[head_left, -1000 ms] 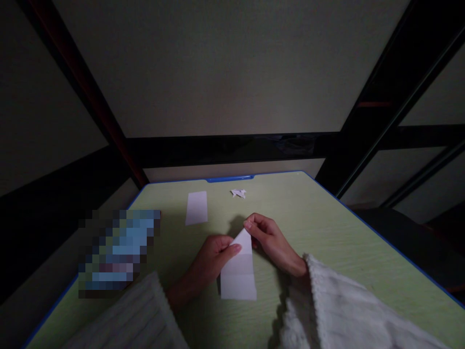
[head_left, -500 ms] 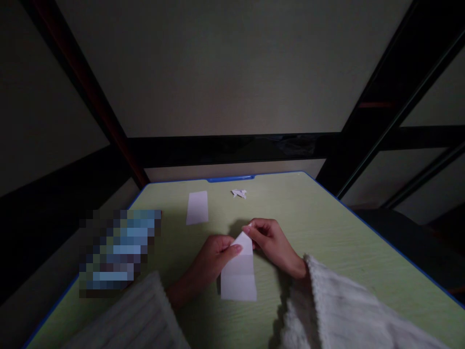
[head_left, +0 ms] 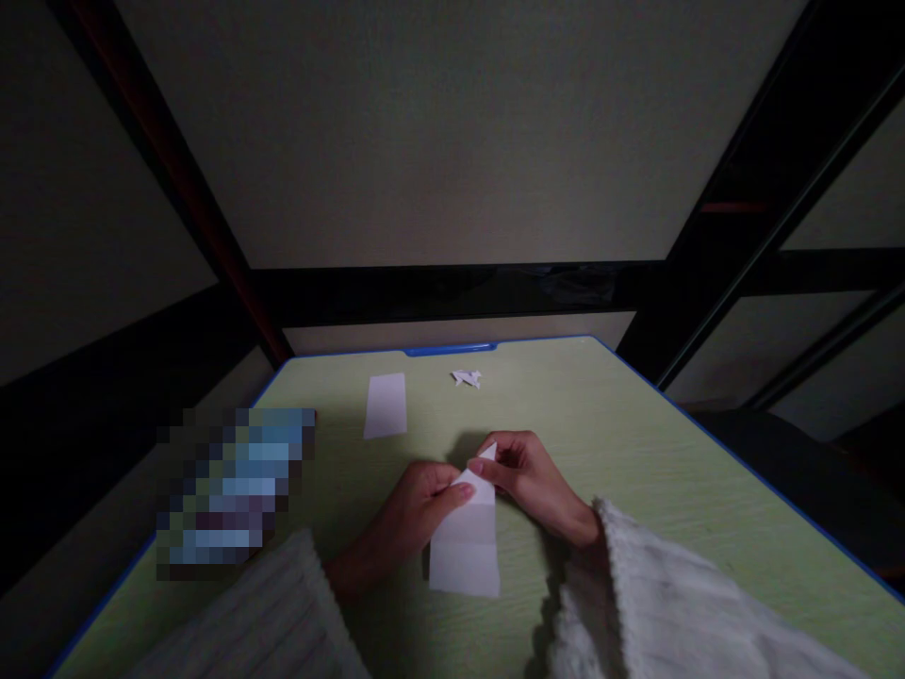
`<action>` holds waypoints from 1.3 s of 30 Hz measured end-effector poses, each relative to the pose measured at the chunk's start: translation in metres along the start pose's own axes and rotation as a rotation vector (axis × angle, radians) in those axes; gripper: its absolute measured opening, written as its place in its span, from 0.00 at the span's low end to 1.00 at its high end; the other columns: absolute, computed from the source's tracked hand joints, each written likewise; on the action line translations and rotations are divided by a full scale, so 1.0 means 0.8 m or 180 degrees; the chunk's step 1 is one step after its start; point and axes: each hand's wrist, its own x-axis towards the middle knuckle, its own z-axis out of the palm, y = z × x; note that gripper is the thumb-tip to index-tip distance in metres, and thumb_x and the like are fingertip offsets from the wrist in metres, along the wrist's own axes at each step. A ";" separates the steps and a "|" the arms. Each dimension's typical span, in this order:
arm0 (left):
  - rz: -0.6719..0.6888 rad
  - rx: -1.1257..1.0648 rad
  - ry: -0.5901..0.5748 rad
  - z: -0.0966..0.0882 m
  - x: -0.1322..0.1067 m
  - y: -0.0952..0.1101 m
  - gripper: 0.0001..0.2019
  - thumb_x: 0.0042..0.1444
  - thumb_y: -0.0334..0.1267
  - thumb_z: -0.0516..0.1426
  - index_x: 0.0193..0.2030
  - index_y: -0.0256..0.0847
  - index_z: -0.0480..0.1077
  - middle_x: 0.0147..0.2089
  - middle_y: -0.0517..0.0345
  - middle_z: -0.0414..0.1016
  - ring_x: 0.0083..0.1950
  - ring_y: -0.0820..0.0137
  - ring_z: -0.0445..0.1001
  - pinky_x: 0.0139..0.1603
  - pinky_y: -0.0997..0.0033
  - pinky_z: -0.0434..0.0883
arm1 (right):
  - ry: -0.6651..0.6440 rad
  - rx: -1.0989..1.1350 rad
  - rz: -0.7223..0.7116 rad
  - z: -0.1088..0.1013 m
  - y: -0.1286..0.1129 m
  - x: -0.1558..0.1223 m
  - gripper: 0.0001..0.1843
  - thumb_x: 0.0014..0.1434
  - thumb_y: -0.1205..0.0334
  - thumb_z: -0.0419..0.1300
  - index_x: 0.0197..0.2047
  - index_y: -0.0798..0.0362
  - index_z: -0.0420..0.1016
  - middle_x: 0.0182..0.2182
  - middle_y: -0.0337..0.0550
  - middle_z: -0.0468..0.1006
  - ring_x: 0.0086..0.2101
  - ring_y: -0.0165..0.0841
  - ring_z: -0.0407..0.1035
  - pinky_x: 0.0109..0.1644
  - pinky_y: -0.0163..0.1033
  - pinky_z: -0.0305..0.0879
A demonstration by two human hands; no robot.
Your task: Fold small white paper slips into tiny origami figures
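On the pale green table point(head_left: 636, 453) with its blue rim, a white paper strip point(head_left: 467, 556) lies a little nearer the table's near edge than its middle, lengthwise toward the far edge, and cross-creases mark it into panels. The strip's near panels rest flat on the table top, while its far end is lifted off the table and drawn to a point. The left hand point(head_left: 417, 505) comes in from the table's near-left side and pinches the left edge of that raised end between thumb and fingertips. The right hand point(head_left: 530, 476) comes in from the near-right side and grips the pointed tip, with its fingers curled over the top and its thumb underneath. The two hands almost meet across the paper above the table. Both wrists emerge from thick white ribbed sleeves, the left sleeve point(head_left: 269, 622) and the right sleeve point(head_left: 671, 613), which cover the table's near edge. Toward the table's far edge, left of its middle, a second white sheet point(head_left: 386, 405) lies flat and untouched. Closer still to the far edge, about central, sits a small folded paper figure point(head_left: 467, 378), too small to make out in shape. A blue tab point(head_left: 450, 349) juts from the middle of the table's far rim. At the table's left edge a pixelated patch point(head_left: 237, 486) of blue and grey hides whatever lies there, and I cannot tell what it is. Beyond the table's far edge run dark frame bars point(head_left: 438, 292) against a dim plain wall point(head_left: 452, 141).
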 end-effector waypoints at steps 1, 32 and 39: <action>0.0006 0.0003 -0.0008 0.000 0.000 0.000 0.14 0.45 0.43 0.51 0.17 0.36 0.58 0.16 0.67 0.51 0.19 0.79 0.51 0.17 0.79 0.48 | 0.0032 0.0039 0.0001 0.000 0.000 0.000 0.13 0.40 0.57 0.60 0.17 0.58 0.64 0.11 0.30 0.59 0.14 0.20 0.49 0.17 0.29 0.42; 0.0091 -0.0416 0.0490 0.011 0.000 0.008 0.14 0.44 0.45 0.52 0.18 0.37 0.57 0.17 0.67 0.53 0.20 0.79 0.52 0.18 0.79 0.51 | 0.0226 -0.0759 -0.0424 0.017 0.000 -0.014 0.19 0.55 0.53 0.44 0.21 0.56 0.61 0.18 0.36 0.60 0.21 0.25 0.53 0.21 0.29 0.49; 0.0403 0.0048 0.0708 0.008 -0.001 0.009 0.14 0.48 0.42 0.49 0.16 0.38 0.54 0.17 0.66 0.51 0.20 0.78 0.51 0.18 0.79 0.51 | 0.0001 -0.0744 -0.0425 0.020 -0.002 -0.020 0.18 0.54 0.52 0.46 0.21 0.55 0.60 0.18 0.35 0.60 0.20 0.25 0.53 0.21 0.29 0.49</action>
